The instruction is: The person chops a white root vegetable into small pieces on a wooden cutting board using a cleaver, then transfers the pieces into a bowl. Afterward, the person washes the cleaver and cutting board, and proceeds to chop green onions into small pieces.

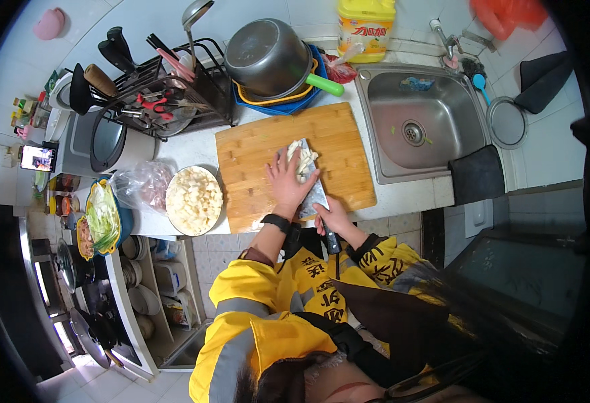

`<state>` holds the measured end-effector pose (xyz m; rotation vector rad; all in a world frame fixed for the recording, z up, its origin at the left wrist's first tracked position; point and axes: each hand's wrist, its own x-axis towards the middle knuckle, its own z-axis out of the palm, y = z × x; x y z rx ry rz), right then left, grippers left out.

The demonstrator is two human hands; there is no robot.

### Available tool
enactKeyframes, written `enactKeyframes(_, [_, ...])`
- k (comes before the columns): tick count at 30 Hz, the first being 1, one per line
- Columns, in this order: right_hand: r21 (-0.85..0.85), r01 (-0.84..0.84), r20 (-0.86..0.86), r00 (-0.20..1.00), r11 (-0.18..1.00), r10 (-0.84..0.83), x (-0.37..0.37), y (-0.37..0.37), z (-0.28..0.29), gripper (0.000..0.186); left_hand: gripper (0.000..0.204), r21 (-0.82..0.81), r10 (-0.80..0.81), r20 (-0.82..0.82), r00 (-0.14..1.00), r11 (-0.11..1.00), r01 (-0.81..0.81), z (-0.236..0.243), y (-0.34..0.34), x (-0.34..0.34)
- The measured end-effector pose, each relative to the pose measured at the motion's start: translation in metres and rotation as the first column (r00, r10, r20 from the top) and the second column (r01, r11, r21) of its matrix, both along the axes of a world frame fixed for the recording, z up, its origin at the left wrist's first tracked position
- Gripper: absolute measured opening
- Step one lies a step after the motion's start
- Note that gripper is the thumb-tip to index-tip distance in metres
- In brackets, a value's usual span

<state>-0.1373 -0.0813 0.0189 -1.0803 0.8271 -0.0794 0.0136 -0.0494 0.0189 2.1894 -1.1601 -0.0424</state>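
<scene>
A kitchen cleaver (316,195) lies flat over the wooden cutting board (248,161), its blade pointing away from me. Chopped white pieces (304,164) are heaped on the far part of the blade. My right hand (334,216) is closed around the cleaver near where blade meets black handle. My left hand (289,180) rests against the left side of the heap, fingers spread, thumb reaching over the blade. To the left of the board stands a round bowl (195,230) full of diced white pieces (194,199).
A steel sink (412,173) lies right of the board. Behind it are an upturned dark pot (268,57) with a green handle and a yellow jug (365,30). A utensil rack (207,87), a plastic bag (146,185) and a basin of green vegetables (103,215) are to the left.
</scene>
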Motion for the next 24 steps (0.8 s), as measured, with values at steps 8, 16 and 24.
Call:
enactKeyframes(8, [0.045,0.085,0.049,0.995,0.995,-0.087,0.012,0.011,0.013,0.010,0.049,-0.146,-0.062,-0.023,0.998,0.988,0.058,0.007,-0.005,0.006])
enactKeyframes(16, [0.042,0.008,0.107,0.994,0.999,-0.013,0.048,0.023,0.033,0.013,0.045,-0.099,0.052,0.125,0.991,0.994,-0.040,0.046,0.022,0.038])
enactKeyframes(24, [0.046,-0.385,0.229,0.902,0.922,0.365,0.143,0.074,0.062,0.012,0.044,-0.153,0.425,0.208,0.881,0.904,-0.400,0.076,0.124,0.113])
